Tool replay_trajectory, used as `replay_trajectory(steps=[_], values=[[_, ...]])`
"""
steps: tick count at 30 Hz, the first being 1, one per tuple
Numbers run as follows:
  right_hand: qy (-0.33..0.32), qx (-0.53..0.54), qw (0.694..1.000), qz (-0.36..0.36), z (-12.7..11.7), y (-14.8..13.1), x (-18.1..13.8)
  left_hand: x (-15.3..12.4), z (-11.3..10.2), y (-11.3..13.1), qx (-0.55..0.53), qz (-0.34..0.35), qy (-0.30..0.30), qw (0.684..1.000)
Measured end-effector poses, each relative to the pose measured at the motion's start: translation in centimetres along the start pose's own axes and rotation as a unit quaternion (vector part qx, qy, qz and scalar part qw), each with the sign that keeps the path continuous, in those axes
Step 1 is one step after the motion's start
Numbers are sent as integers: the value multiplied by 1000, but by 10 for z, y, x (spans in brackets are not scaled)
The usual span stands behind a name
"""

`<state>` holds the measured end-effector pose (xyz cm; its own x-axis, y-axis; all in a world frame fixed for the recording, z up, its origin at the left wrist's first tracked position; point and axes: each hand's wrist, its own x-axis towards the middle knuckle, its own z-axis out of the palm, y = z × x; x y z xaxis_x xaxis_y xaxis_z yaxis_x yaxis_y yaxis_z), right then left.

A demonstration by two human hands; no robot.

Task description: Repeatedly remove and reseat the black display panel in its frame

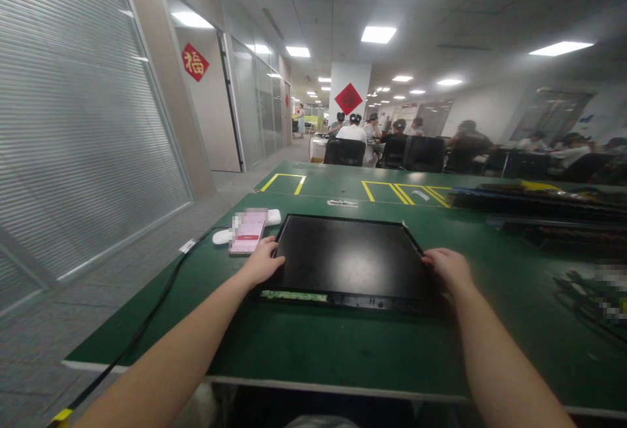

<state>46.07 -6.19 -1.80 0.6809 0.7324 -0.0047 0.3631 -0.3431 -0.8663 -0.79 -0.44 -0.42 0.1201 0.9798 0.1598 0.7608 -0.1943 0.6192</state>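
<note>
A black flat display panel [350, 255] lies on the green tabletop in front of me, screen side up. Along its near edge a strip of green circuit board [294, 296] shows beside a black frame strip. My left hand [263, 262] grips the panel's left edge, thumb on top. At the right edge, the fingers of my right hand [448, 268] are closed on the black rim. The undersides of both grips are hidden. Just left of the panel lies a phone [247, 235] with a lit pinkish screen, next to white objects.
The green table [161, 330] carries yellow tape outlines toward its far side. Dark flat parts [539, 199] are stacked at the far right, with a tangle of cables [582, 297] nearer. A black cable [161, 304] crosses the left edge. Several people sit beyond, by black chairs [345, 152].
</note>
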Motion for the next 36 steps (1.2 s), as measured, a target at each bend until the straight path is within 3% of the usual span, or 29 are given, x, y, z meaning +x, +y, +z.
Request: replay_trajectory(steps=[6, 10, 16, 21, 25, 33, 36], values=[[-2, -1, 1000, -17, 1, 5, 3, 0, 1, -1, -17, 0, 17, 1000], [4, -11, 1000, -8, 1, 5, 4, -1, -2, 3, -108, 2, 55, 993], [1, -18, 1000, -2, 0, 1, 2, -5, -7, 12, -388, -25, -5, 921], [5, -32, 999, -18, -1, 1, 1, -6, -6, 15, -457, -35, -10, 889], [10, -48, 998, -36, -1, -1, -1, -6, -5, 15, -454, -23, -25, 890], [19, -107, 993, -42, -5, -8, -6, -6, -4, 15, -378, 9, -45, 925], [19, -107, 993, -44, -5, -7, -5, -3, -2, 9, -322, 24, -17, 946]])
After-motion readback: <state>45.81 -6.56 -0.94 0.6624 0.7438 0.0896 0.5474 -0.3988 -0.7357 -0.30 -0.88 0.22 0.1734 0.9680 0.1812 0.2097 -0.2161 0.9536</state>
